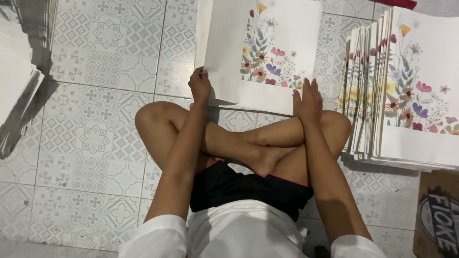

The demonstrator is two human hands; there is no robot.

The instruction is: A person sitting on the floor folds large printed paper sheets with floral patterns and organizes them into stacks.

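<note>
A white paper sheet printed with colourful flowers (267, 52) lies on the tiled floor in front of my crossed legs. My left hand (200, 86) grips its near left corner, fingers curled on the edge. On the sheet's near right edge my right hand (308, 101) lies flat, fingers spread and pressing down. Both arms reach forward over my knees.
A thick stack of the same flowered sheets (406, 91) stands fanned at my right. Another pile of white sheets (16, 71) lies at the far left. A brown cardboard piece (437, 215) sits at the lower right. Patterned grey floor tiles (95, 138) surround me.
</note>
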